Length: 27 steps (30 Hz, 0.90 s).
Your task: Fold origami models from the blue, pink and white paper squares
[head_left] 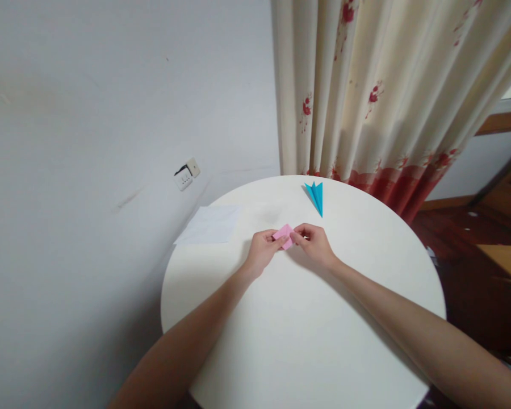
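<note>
A small folded pink paper [284,234] is pinched between both of my hands above the middle of a round white table [298,341]. My left hand [262,250] grips its left side with the fingers curled. My right hand [314,243] grips its right side with thumb and fingertips. Most of the pink paper is hidden by my fingers. A folded blue paper shape [315,195], pointed toward me, lies on the table beyond my hands near the far edge.
A white sheet of paper [210,225] lies at the table's far left edge. A cream curtain with red flowers [383,91] hangs behind the table. A wall socket [186,173] is on the white wall to the left. Dark wooden floor lies to the right.
</note>
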Motion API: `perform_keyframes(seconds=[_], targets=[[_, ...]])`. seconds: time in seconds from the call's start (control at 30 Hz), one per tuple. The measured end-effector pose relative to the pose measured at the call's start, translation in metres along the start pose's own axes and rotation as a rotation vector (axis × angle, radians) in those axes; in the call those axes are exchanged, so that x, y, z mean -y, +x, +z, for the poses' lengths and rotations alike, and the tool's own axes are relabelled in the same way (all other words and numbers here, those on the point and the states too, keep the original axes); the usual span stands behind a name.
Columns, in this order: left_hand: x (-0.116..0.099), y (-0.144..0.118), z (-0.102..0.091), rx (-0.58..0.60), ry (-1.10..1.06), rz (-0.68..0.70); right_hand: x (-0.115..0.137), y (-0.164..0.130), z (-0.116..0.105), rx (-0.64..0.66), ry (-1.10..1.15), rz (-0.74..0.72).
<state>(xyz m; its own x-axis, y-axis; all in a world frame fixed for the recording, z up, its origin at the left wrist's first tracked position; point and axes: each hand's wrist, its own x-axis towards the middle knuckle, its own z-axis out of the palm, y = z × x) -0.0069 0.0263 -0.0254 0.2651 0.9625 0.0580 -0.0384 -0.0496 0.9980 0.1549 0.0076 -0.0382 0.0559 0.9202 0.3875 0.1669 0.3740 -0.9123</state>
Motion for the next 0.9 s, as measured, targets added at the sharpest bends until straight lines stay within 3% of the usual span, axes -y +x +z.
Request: perform_keyframes(seconds=[0.43,0.9], targets=[[-0.004,-0.004,0.0,0.132,0.079,0.0,-0.002,0.001,-0.001,0.043,0.022,0.05],[-0.001,0.001,-0.003,0.056,0.136,0.127,-0.006,0.0,-0.003,0.148,0.025,0.116]])
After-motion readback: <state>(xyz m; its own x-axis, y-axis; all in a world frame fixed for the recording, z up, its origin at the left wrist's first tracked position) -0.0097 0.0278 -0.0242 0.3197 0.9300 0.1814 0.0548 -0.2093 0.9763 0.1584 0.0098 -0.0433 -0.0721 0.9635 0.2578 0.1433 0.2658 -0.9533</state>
